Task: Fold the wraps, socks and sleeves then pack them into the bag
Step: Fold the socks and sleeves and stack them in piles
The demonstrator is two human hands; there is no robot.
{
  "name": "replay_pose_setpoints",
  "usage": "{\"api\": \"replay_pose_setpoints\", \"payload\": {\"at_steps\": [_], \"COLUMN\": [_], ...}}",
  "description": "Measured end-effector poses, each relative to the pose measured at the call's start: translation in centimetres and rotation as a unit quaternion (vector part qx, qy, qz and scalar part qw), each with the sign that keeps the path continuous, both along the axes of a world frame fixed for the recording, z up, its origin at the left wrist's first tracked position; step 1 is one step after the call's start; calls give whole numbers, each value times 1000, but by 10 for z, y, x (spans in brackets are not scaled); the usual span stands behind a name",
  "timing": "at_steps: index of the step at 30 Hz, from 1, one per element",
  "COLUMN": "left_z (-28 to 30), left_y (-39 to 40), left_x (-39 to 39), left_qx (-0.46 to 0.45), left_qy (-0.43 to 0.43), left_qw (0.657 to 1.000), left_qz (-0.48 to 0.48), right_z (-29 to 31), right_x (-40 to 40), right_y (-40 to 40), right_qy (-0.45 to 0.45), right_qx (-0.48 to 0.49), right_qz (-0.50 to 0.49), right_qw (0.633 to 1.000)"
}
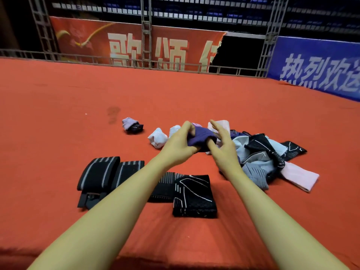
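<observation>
A purple sock (201, 136) is held above the red cloth between both hands. My left hand (180, 142) grips its left side. My right hand (222, 142) holds its right end with the thumb tucked under and the fingers spread. A loose heap of black, grey and pink socks and sleeves (266, 158) lies just right of my hands. Two folded black striped wraps (101, 172) lie near left, and a folded black patterned sleeve (193, 195) sits below my arms. Rolled white socks (157, 137) and a rolled lilac-and-black pair (132, 125) rest farther back. No bag is in view.
Everything lies on a wide red-covered surface (58, 114). A metal railing (136, 63) runs along its far edge, with a red banner (126, 41) and a blue banner (315, 65) behind.
</observation>
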State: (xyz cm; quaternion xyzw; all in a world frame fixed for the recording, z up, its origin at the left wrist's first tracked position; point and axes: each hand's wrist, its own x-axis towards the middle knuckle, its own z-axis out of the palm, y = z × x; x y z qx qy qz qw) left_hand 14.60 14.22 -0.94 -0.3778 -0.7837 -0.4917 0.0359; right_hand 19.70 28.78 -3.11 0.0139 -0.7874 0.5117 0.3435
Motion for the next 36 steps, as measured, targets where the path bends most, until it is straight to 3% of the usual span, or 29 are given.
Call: {"api": "replay_pose_setpoints", "payload": {"at_steps": [3,8,12,16,21,23,28,31,36], "left_z": [8,20,24,17,9,12,22,21,20], "left_y": [-11,-23,-32,-36,-45,-46,-43,-40,-34], "left_x": [3,7,6,5,5,6,9,12,15], "left_qx": [32,-100,-119,-134,-95,-62,-92,-116,-39], "left_qy": [-1,130,140,166,14,-10,81,140,143], "left_qw": [999,983,972,962,995,998,989,972,955], "left_qz": [-9,83,143,171,37,21,78,148,258], "right_z": [10,21,22,24,25,24,14,15,20], "right_x": [1,4,3,8,9,9,4,4,14], "right_y": [-1,-3,-5,-10,-15,-17,-28,-31,-39], "right_qy": [-50,-36,-67,-100,-60,-40,-22,-23,-16], "right_qx": [-141,-185,-201,-122,-67,-47,-34,-18,-69], "right_qz": [113,217,260,222,97,30,-77,-53,88], "right_qw": [982,958,942,962,991,998,996,998,994]}}
